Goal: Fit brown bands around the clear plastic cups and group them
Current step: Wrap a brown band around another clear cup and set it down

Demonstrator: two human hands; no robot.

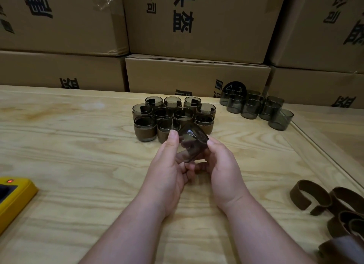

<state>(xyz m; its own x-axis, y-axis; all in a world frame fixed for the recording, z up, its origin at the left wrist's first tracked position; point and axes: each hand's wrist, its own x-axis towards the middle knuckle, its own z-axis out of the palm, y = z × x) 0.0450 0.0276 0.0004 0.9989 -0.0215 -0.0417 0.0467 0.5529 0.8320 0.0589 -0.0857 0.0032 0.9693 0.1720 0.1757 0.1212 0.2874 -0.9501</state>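
Both hands hold one clear smoky plastic cup tilted above the table's middle, with no band on it. My left hand grips its left side, thumb up along the wall. My right hand grips its right side with curled fingers. Just behind it stands a tight group of banded cups, each wrapped in a brown band. Several bare clear cups stand at the back right. Loose brown bands lie in a pile at the right edge.
The wooden table has a raised rim on its right side. Stacked cardboard boxes form a wall right behind the table. A yellow device with a red light lies at the left edge.
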